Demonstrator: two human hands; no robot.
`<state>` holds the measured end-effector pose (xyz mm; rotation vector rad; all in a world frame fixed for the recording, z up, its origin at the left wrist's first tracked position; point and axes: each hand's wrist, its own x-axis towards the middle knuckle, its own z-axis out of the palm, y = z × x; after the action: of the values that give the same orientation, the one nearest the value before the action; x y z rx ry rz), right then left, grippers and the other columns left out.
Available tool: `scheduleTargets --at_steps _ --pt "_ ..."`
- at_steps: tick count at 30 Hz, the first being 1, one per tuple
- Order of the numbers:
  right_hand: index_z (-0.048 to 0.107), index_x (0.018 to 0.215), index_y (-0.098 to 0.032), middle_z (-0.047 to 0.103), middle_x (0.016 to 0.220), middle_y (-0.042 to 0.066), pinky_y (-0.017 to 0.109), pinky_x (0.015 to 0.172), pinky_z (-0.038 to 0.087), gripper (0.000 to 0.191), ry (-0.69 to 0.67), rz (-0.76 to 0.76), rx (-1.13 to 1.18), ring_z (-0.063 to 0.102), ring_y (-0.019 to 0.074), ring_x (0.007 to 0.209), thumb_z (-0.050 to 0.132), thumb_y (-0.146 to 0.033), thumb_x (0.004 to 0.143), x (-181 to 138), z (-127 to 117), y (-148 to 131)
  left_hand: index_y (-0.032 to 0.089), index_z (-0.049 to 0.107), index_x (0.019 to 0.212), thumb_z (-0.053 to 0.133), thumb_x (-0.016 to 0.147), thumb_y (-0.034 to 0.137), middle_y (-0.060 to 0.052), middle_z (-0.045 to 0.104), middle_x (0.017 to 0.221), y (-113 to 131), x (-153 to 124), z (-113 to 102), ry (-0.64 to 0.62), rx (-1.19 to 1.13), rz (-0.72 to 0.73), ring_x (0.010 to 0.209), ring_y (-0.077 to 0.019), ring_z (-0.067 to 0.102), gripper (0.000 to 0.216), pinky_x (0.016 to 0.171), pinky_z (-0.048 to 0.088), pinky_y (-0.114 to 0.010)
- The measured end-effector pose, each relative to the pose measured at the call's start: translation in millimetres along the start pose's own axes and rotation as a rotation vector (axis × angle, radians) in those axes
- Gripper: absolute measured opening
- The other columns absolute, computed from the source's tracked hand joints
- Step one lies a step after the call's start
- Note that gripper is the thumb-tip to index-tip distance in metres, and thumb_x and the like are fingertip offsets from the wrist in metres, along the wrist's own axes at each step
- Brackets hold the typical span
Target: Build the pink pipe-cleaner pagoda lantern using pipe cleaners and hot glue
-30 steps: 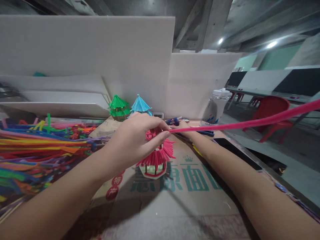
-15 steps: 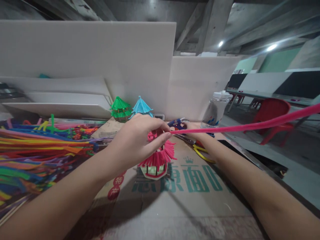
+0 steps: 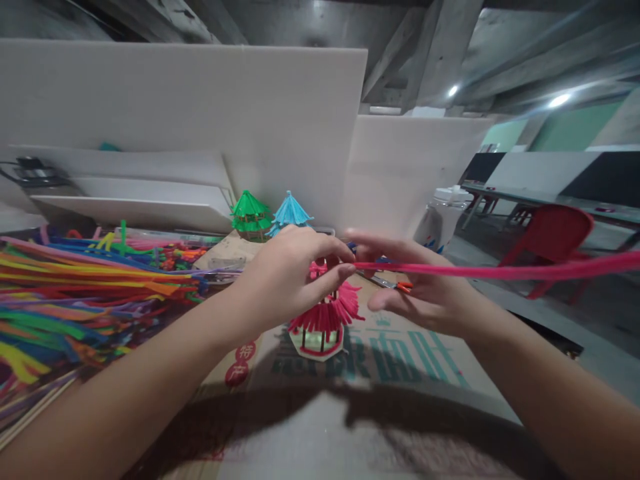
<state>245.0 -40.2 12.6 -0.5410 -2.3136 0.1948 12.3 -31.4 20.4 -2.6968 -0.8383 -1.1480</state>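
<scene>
Now that the right hand (image 3: pixel 436 293) has come back from the far side, both hands are near the pink strip (image 3: pixel 520 272), which therefore seems the focus of the work. The left hand (image 3: pixel 295 270) pinches it between thumb and forefinger; the right's thumb and fingers stand well apart, with no grip visible. Below, the pink pavilion (image 3: pixel 327 317) stands on cardboard (image 3: pixel 295 433), scissors (image 3: pixel 382 282) to its far right.
</scene>
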Motion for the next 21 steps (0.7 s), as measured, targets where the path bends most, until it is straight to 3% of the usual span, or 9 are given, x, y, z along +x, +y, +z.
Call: scheduleTargets --at_steps 3,6,8,10,15,21 --pt "0.068 0.123 -0.027 0.073 0.108 0.005 0.027 0.084 0.053 0.025 0.054 -0.078 -0.089 0.068 0.0162 0.096 0.056 -0.030 0.101 5.5 9.8 -10.6 0.020 0.069 0.111 0.062 0.095 0.035 -0.003 0.074 0.096 -11.8 -7.8 -6.2 -0.035 -0.044 -0.056 0.087 -0.0181 0.067 0.023 0.080 0.048 -0.030" --pt "0.071 0.111 -0.024 0.076 0.103 0.006 0.029 0.082 0.053 0.017 0.108 -0.062 -0.176 0.069 0.0180 0.094 0.058 -0.026 0.099 7.4 14.5 -4.5 0.020 0.058 0.132 0.068 0.089 0.049 -0.011 0.068 0.122 -34.7 -21.2 -9.4 -0.041 -0.025 -0.158 0.107 -0.0247 0.064 0.053 0.091 0.050 -0.037" --pt "0.071 0.106 -0.023 0.077 0.101 0.006 0.030 0.082 0.054 0.014 0.148 -0.027 -0.188 0.070 0.0188 0.094 0.060 -0.024 0.098 6.9 16.3 3.1 0.020 0.046 0.145 0.073 0.082 0.056 -0.015 0.060 0.137 -49.8 -29.1 -6.8 -0.085 -0.043 -0.239 0.124 -0.0302 0.059 0.077 0.102 0.048 -0.044" --pt "0.070 0.103 -0.023 0.076 0.101 0.006 0.031 0.083 0.053 0.012 0.183 0.007 -0.174 0.070 0.0190 0.094 0.060 -0.024 0.098 5.7 17.9 9.5 0.022 0.035 0.153 0.073 0.082 0.057 -0.017 0.054 0.147 -58.8 -33.8 -0.6 -0.165 -0.141 -0.315 0.135 -0.0320 0.053 0.087 0.109 0.045 -0.047" --pt "0.067 0.098 -0.021 0.074 0.095 0.006 0.030 0.076 0.052 0.010 0.210 0.092 -0.203 0.069 0.0189 0.088 0.062 -0.030 0.096 3.0 19.1 16.1 0.027 0.033 0.154 0.074 0.082 0.053 -0.015 0.049 0.154 -53.7 -35.0 17.3 -0.330 -0.462 -0.429 0.133 -0.0309 0.058 0.087 0.100 0.056 -0.042" --pt "0.066 0.087 -0.019 0.073 0.086 0.005 0.029 0.069 0.050 0.012 0.113 0.078 -0.240 0.067 0.0178 0.079 0.066 -0.029 0.093 4.0 13.1 17.4 0.026 0.033 0.152 0.073 0.086 0.044 -0.010 0.062 0.142 -49.8 -35.6 26.9 -0.346 -0.593 -0.464 0.126 -0.0243 0.063 0.080 0.103 0.055 -0.038"
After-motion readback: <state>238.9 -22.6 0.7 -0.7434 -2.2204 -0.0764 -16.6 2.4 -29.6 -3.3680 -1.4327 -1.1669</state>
